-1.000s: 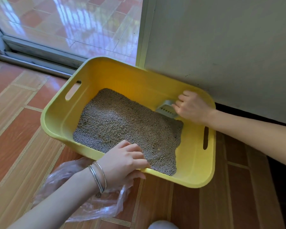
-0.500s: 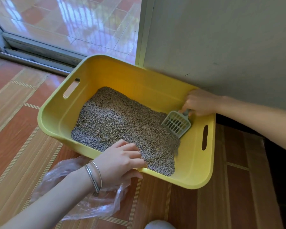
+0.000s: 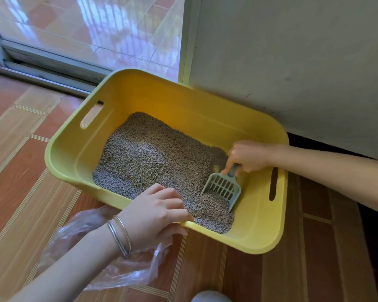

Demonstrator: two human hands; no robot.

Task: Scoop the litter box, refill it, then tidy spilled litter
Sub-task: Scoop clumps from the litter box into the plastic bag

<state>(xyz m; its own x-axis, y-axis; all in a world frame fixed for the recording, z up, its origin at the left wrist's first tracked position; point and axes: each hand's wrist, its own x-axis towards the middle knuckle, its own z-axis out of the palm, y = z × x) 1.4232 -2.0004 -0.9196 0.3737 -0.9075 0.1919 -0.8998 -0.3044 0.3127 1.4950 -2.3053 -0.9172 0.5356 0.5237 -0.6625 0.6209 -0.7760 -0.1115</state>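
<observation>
yellow litter box (grey granules), slotted scoop

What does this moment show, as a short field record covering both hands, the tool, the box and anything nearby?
setting: tiled floor, beside a wall and glass door
box: yellow litter box on the floor, slot handles at both ends
litter: grey granules across the bottom
scoop: grey-blue, slotted, front edge dug into litter
right hand: holds the scoop by its handle
left hand: fingers curled over the box's near rim; bangles on wrist
bag: clear plastic bag crumpled under the left wrist
</observation>
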